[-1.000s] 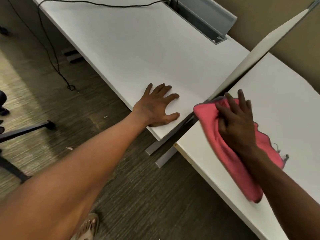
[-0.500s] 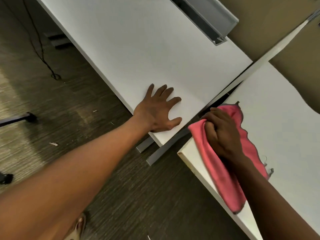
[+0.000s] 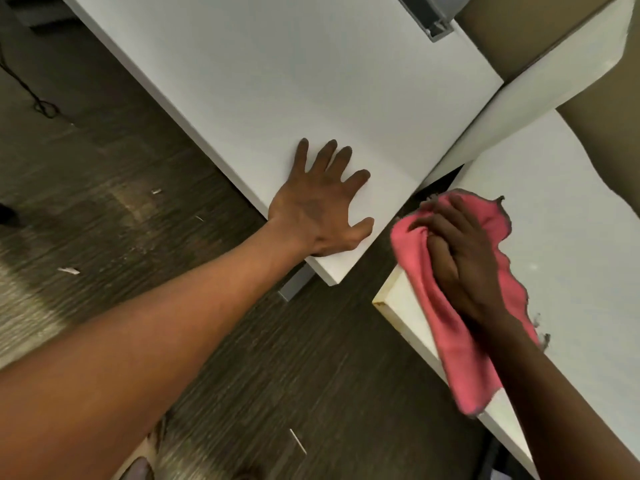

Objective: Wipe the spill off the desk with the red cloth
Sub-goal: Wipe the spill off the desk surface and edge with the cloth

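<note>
The red cloth (image 3: pixel 450 334) lies bunched at the near left corner of the right white desk (image 3: pixel 571 237), part of it draped over the desk's front edge. My right hand (image 3: pixel 457 258) presses down on the cloth, fingers curled into it. My left hand (image 3: pixel 318 206) rests flat with fingers spread on the corner of the left white desk (image 3: pixel 294 81). I can make out no spill on the desk; only a faint speck shows to the right of the cloth.
A white divider panel (image 3: pixel 519 95) stands between the two desks. A grey cable tray (image 3: pixel 429 15) sits at the back of the left desk. Dark wood-look floor (image 3: pixel 104 202) with small scraps lies below, and a black cable (image 3: pixel 38 102) at far left.
My right hand has pulled the cloth toward the desk's near left corner, fingers going from spread to curled. The view shifted; my left hand stayed flat on the left desk.
</note>
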A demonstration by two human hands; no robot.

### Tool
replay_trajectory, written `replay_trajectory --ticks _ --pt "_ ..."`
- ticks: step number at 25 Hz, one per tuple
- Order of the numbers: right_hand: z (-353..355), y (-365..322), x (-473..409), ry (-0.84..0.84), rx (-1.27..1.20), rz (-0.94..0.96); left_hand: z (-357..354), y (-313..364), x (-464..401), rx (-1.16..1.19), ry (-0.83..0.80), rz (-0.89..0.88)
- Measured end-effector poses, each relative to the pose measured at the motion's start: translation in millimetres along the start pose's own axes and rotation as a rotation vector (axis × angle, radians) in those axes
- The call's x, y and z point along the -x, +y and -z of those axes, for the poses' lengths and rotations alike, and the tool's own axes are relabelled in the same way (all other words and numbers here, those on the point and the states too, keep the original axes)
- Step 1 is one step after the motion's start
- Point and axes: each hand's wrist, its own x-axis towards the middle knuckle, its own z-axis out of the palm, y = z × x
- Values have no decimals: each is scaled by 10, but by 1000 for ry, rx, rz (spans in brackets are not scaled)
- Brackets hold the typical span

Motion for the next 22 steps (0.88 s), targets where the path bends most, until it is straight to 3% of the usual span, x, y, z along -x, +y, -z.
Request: replay_trajectory --ticks 5,10,17,22 --pt "80 -147 519 -125 -22 225 10 -23 10 -8 8 -16" --pt "64 144 -148 -61 16 -20 15 -23 11 -19 4 -17" --pt "110 -331 520 -133 -118 193 19 -57 43 -13 2 -16" --pt "106 -7 121 -22 -114 80 22 -44 30 -41 -14 -6"
